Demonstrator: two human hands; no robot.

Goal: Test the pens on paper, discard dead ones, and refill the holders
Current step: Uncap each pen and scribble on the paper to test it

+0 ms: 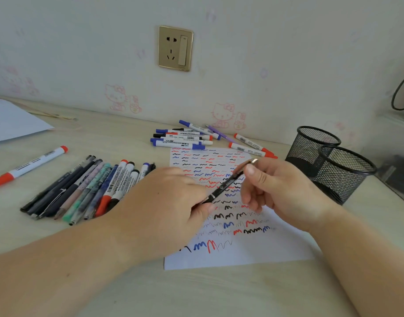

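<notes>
We've got the black pen (228, 181) up off the desk, held between both hands over the paper (239, 252). Its long axis runs from approx 7 o'clock to 1 o'clock: low end at the left hand (171, 202), silver end up by the right hand (271, 191). Left hand's fingers curl round the lower end, pinching near the silver band; we can't see the tip itself, it's hidden behind those fingers. Right hand pinches the upper barrel w/ thumb on top, other fingers curled loosely below. So both hands are closed on the same pen, neither free. We judge we're uncapping or readying it for a test stroke, though no cap is clearly visible. What the next move turns on: the writing end points toward 7 o'clock, down at the sheet, and the sheet lies right under both hands, already scribbled in red, blue and black, w/ bare space left at 6 o'clock. The untested-looking row of pens (82, 191) lies at 9 o'clock, just beside the left hand, so that hand is nearer for fetching. The marker cluster (185, 139) sits at 12 o'clock beyond the sheet's far edge. The two mesh holders (329, 161) stand at 3 o'clock, touching each other, nearer the right hand, so refilling looks like a right-hand job. A lone red marker (29, 167) lies apart at 10 o'clock.
</notes>
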